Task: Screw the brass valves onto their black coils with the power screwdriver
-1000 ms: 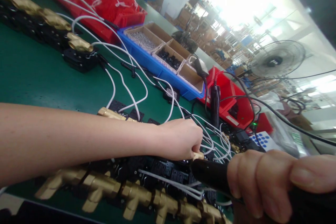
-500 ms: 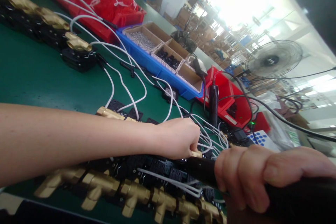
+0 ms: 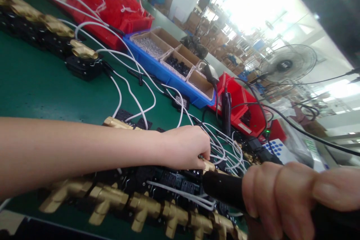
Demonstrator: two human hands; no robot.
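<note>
My left hand (image 3: 188,146) reaches in from the left, its fingers closed around a brass valve fitting (image 3: 209,165) whose end shows below them. My right hand (image 3: 281,198) is wrapped round a thick black cylindrical tool (image 3: 223,187), shaped like an electric screwdriver. The tool's front end points left and lies just below the brass fitting; its tip is hard to make out. Under my left forearm are black housings (image 3: 185,185) with white cables (image 3: 182,193). A row of brass T-shaped valve bodies (image 3: 144,208) lines the near side.
Beyond my hands, a blue tray (image 3: 168,78) holds boxes of screws and small black parts. Red bins (image 3: 239,108) flank it, with a black tool (image 3: 226,108) upright in front. White cables (image 3: 225,146) tangle across the green bench (image 3: 56,93). A fan (image 3: 287,65) stands behind.
My right hand and the black tool have shifted slightly right and down, showing more of the brass fitting. My left hand stays nearly in place, and the view has moved a little.
</note>
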